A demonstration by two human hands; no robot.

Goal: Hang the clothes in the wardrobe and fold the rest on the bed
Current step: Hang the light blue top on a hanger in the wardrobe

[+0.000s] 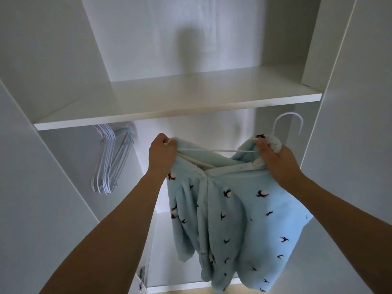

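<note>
Fleece garment (244, 209), light blue with small dark bird prints, hangs in front of the open wardrobe (63, 60), below the white shelf (169, 109) that I'll use as my landmark. I see it draped on a white hanger (284, 126) whose hook rises just under the right end of the shelf, not on any rail that I can see. My left hand (162, 153) is below the middle of the shelf, fingers curled tight around one end of the garment and the hanger's thin white bar (212, 151). My right hand (275, 158) is below the right part of the shelf, fingers wrapped over the neck of the hanger and the bunched collar fabric there, thumb pressing on the cloth. The bar runs straight between the two hands; a second white line slants down from the left hand into the fabric, can't tell whether it's hanger or drawstring. Most of the garment dangles well below the shelf, between my forearms. Under the left end of the shelf a bunch of bare white hangers (108, 162) hangs close together, well apart from the garment. Metal hinge (141, 276) sits far below the shelf on the inner panel edge.
</note>
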